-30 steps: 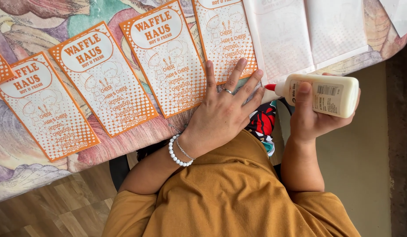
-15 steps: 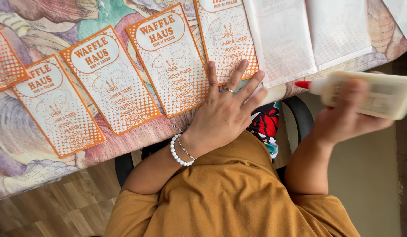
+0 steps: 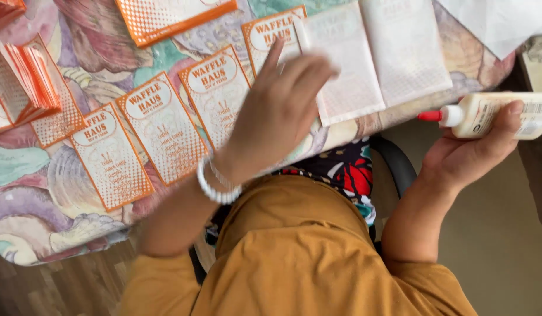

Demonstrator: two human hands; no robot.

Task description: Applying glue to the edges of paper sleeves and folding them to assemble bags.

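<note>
My right hand (image 3: 467, 155) grips a white glue bottle (image 3: 496, 114) with a red tip, held sideways off the table's edge, tip pointing left. My left hand (image 3: 280, 108), with a white bead bracelet on the wrist, is lifted above the table with fingers apart and holds nothing; it is blurred. Under it lie orange-and-white printed paper bags (image 3: 160, 126) in a row on the patterned tablecloth (image 3: 31, 205). A plain white bag (image 3: 388, 52) lies flat just right of my left hand.
A stack of orange bags (image 3: 22, 79) sits at the far left, another orange bag (image 3: 171, 17) at the top. White paper (image 3: 499, 20) lies top right. A chair with a colourful cushion (image 3: 353, 169) is under me, wooden floor below.
My left hand has lifted off the bags and moved up over the table. My right hand has turned the glue bottle and carried it out to the right. The view shifted.
</note>
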